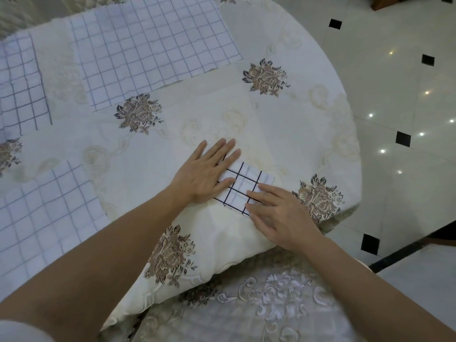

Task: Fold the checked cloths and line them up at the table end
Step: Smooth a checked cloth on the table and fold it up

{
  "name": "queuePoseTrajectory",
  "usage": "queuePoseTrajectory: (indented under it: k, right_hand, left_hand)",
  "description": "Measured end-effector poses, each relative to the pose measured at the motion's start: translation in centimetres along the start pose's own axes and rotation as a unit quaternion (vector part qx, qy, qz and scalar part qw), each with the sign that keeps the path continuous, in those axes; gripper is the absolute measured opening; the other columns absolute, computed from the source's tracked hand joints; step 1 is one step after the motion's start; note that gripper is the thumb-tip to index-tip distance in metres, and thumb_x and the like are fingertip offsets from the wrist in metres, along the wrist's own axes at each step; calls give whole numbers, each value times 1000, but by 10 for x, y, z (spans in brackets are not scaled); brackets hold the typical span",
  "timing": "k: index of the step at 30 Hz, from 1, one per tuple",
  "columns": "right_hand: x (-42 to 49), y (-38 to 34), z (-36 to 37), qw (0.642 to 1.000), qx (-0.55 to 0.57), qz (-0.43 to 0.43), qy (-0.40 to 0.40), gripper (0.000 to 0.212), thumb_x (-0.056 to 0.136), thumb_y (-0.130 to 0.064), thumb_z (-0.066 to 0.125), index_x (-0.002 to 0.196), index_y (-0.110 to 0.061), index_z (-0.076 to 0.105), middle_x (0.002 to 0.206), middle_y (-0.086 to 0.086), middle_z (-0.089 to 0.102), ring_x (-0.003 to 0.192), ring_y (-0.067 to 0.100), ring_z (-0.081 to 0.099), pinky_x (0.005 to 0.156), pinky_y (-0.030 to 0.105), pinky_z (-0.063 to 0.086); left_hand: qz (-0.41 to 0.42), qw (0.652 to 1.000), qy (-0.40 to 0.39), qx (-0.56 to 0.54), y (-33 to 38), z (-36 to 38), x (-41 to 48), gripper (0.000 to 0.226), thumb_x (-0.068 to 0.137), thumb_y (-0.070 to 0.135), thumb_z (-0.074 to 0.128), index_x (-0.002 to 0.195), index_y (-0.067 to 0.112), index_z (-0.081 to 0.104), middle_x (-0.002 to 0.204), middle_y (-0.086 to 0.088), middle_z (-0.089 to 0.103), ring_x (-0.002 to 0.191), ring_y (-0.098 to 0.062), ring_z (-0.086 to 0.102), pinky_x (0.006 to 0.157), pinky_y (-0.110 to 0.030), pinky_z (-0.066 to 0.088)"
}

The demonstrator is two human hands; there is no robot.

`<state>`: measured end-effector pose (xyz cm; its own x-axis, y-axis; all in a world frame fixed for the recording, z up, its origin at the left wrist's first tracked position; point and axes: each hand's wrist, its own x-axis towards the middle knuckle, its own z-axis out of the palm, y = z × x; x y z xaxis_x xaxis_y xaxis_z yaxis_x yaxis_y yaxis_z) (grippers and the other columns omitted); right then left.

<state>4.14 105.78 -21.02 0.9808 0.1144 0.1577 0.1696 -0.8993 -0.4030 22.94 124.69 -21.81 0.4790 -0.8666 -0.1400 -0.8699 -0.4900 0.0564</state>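
A small folded white cloth with dark checks lies on the cream flowered tablecloth near the table's right end. My left hand lies flat on its left part with fingers straight. My right hand presses its lower right edge with straight fingers. Three unfolded checked cloths lie spread out: a large one at the back, one at the far left, and one at the near left.
The table's rounded edge runs down the right side, with glossy white floor tiles beyond it. A lace-covered cushion or seat sits under the tablecloth's near hem. Bare tablecloth shows between the cloths.
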Motion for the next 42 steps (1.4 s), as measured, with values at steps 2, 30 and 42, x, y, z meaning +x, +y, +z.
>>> queuePoseTrajectory:
  k: [2,30,42]
  right_hand:
    - [11,-10,-1,998,-2,16,67,31,93,-32,60,117,-16,72,128,4,65,126,26,55,103,47,44]
    - [64,-30,46,970,-143,193,-48,86,97,-63,21,156,-1,10,166,14,2,153,23,-1,124,45,12]
    - [41,-30,30,968,-129,209,-44,89,97,-66,24,157,-2,9,166,15,2,153,24,-1,124,45,10]
  left_hand:
    - [1,1000,9,-2,2,1,-1,68,102,58,13,159,26,-3,167,2,-9,153,-16,-9,124,-48,4]
    - [53,997,7,-47,14,5,-22,72,104,57,19,159,15,1,167,0,-5,153,-12,-7,124,-41,11]
    - [-29,998,55,-21,19,-12,-16,53,92,29,36,141,15,49,154,-6,41,145,-23,33,121,-52,16]
